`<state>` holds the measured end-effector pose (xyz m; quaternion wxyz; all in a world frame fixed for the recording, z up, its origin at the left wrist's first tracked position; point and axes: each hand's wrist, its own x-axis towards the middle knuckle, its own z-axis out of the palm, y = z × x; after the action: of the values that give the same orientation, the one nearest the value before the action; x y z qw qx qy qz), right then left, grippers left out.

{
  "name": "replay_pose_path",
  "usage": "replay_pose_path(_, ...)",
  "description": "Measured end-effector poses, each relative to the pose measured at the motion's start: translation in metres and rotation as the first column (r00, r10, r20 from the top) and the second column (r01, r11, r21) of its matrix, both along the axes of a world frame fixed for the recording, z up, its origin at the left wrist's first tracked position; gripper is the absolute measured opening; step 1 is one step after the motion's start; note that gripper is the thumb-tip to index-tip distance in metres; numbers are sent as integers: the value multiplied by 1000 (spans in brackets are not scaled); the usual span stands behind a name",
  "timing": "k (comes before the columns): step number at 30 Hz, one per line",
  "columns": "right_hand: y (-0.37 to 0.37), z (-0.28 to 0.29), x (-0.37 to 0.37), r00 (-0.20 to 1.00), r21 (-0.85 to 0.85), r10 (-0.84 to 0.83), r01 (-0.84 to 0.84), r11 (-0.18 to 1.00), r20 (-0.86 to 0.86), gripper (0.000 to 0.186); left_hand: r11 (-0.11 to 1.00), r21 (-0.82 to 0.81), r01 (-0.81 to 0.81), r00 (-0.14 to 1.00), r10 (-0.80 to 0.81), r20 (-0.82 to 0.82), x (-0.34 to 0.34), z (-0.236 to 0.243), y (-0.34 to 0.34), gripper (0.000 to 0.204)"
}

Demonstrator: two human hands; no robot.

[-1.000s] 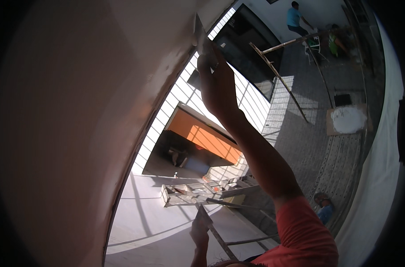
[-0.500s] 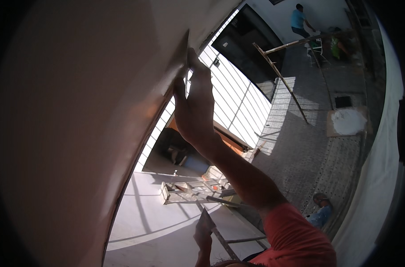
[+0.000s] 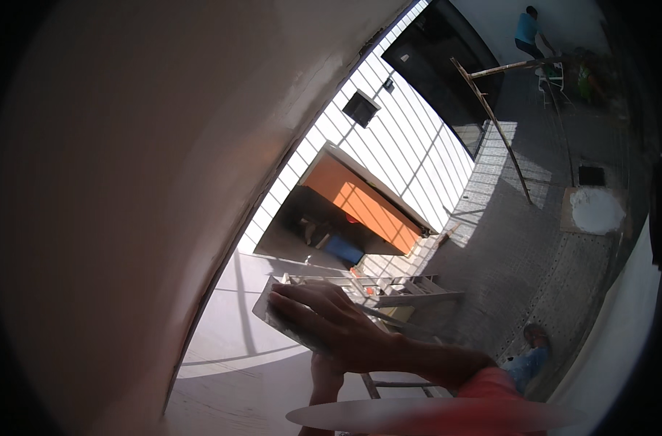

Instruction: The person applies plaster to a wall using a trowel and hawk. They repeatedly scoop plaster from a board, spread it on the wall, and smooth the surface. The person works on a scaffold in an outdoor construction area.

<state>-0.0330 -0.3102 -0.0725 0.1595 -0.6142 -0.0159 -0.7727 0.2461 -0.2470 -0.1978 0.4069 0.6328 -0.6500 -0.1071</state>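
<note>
My right hand (image 3: 338, 323) is closed over a flat metal putty knife (image 3: 267, 309), its wide blade showing beyond the fingers. Just below it comes up my left hand (image 3: 326, 372), with its fingers hidden behind the right one, so its grip cannot be made out. Both hands are away from the broad pale plaster surface (image 3: 163, 160) that fills the left side. A rough seam (image 3: 302, 120) runs along that surface near its edge.
Behind my hands are a ladder (image 3: 411, 294) and an orange-fronted opening (image 3: 367, 211). A metal frame (image 3: 494, 116) stands farther off, near a person in blue (image 3: 527, 30). White material lies on a board (image 3: 596, 211). A blurred oval (image 3: 418, 416) crosses the lower edge.
My right hand has come down from the plaster surface with its putty knife and now overlaps my left hand. The left hand's blade, visible before, can no longer be told apart. The view has shifted.
</note>
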Motion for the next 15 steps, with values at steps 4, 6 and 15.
replay_pose_path(4, -24, -68, -32, 889, -274, -145, 23, 961, -434, 75, 941, 133, 311, 663, -114, -740, -28, 31, -13, 38)
replay_pose_path(6, -26, -84, -39, 757, -461, -353, 77, 884, -550, 71, 936, 306, 174, 683, 109, -722, -44, 43, -22, 38)
replay_pose_path(15, -69, -74, -88, 779, -46, -424, 456, 889, -462, 57, 967, 218, -134, 599, 254, -759, -90, 123, 4, 38)
